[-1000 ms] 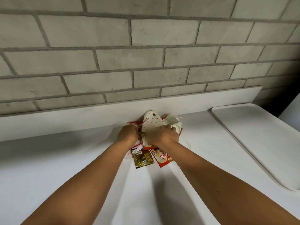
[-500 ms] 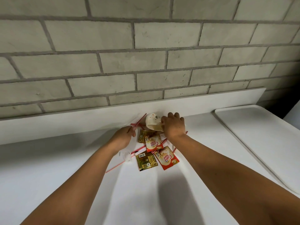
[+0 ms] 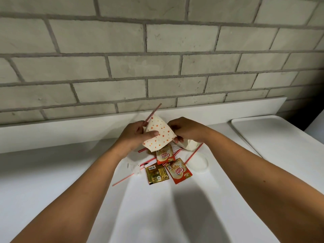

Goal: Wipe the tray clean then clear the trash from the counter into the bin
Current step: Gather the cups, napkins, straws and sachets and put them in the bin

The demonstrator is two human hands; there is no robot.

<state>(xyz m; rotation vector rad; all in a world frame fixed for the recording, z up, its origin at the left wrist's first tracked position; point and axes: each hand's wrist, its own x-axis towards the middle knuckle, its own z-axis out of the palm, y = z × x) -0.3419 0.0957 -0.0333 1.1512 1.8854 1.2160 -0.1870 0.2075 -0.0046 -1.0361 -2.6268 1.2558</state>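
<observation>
Okay, labels first: two red sachets read "Coffee mate", the upper red sachet (image 3: 164,155) lying partly under the cup and the lower red sachet (image 3: 178,171) beside a gold sachet (image 3: 157,173) with a barcode and print too small to read. My left hand (image 3: 135,135) grips a flattened dotted paper cup (image 3: 160,135), white with orange spots, thumb across its front, and holds a red straw (image 3: 152,113) sticking up. My right hand (image 3: 188,131) is curled at the cup's right edge; can't tell if it pinches it. The trash pile sits mid-counter (image 3: 52,172) near the wall: loose straw (image 3: 122,179), white cup (image 3: 191,145), white lid (image 3: 199,163). The white tray (image 3: 280,135) is far right, well apart.
</observation>
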